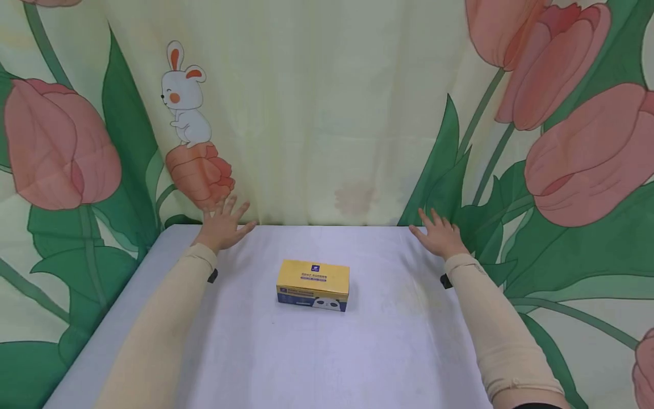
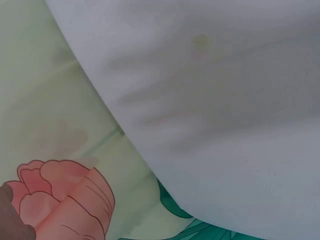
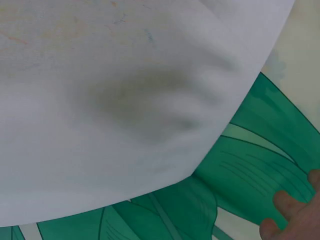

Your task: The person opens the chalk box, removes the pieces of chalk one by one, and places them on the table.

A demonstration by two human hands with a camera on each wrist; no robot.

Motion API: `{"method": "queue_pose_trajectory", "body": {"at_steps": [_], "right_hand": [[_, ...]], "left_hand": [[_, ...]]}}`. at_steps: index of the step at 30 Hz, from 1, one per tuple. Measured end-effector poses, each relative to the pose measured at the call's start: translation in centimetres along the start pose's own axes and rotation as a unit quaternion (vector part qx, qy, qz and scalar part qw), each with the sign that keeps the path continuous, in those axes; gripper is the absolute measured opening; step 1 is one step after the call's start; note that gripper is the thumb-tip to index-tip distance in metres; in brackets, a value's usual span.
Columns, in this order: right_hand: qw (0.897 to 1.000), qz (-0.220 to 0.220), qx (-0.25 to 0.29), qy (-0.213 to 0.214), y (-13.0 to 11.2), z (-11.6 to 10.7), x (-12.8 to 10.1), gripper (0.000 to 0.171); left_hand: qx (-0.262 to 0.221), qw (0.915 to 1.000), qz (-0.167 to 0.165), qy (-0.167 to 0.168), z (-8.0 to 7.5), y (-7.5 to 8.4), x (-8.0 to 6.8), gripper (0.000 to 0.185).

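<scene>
The yellow-and-blue box point(image 1: 313, 285) sits flat on the desk point(image 1: 306, 360), yellow top up, a stance that seems to keep it steady unheld. The left hand point(image 1: 222, 227) by the far-left corner and the right hand point(image 1: 440, 236) by the far-right spread their fingers around nothing, apparently leaving the box uncovered. It lies between them, farther in from the far edge, touching neither.
</scene>
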State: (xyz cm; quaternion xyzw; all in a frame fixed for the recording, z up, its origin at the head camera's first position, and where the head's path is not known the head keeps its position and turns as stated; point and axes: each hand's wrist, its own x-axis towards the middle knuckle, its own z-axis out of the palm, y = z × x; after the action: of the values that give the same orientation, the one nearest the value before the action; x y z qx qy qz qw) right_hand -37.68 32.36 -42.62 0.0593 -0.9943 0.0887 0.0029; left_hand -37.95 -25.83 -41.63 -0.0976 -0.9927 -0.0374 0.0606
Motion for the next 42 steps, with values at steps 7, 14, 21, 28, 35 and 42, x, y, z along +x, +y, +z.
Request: {"method": "queue_pose_trajectory", "body": {"at_steps": [7, 14, 21, 28, 35, 42], "right_hand": [[1.000, 0.006, 0.001, 0.001, 0.5, 0.6, 0.1, 0.088], [1.000, 0.006, 0.019, 0.006, 0.2, 1.7, 0.4, 0.089], [0.998, -0.040, 0.036, 0.044, 0.5, 3.1, 0.8, 0.079], [0.989, -0.108, 0.096, 0.045, -0.1, 4.2, 1.0, 0.074], [0.984, -0.133, 0.108, 0.052, -1.0, 5.4, 0.7, 0.069], [0.977, -0.164, 0.118, 0.074, -2.4, 6.3, 0.5, 0.068]], "left_hand": [[0.002, 1.0000, -0.005, -0.007, 0.4, -0.4, 0.0, 0.080], [0.017, 0.9998, 0.001, -0.004, 0.9, -0.9, -0.4, 0.079], [-0.010, 0.9992, 0.000, -0.038, 2.0, -0.6, -1.0, 0.081], [0.024, 0.9989, 0.017, -0.037, 3.4, 0.4, -1.1, 0.079], [-0.062, 0.9968, 0.018, -0.048, 5.1, 2.3, -1.5, 0.074], [-0.193, 0.9797, 0.000, -0.053, 6.1, 3.3, -2.2, 0.080]]}}
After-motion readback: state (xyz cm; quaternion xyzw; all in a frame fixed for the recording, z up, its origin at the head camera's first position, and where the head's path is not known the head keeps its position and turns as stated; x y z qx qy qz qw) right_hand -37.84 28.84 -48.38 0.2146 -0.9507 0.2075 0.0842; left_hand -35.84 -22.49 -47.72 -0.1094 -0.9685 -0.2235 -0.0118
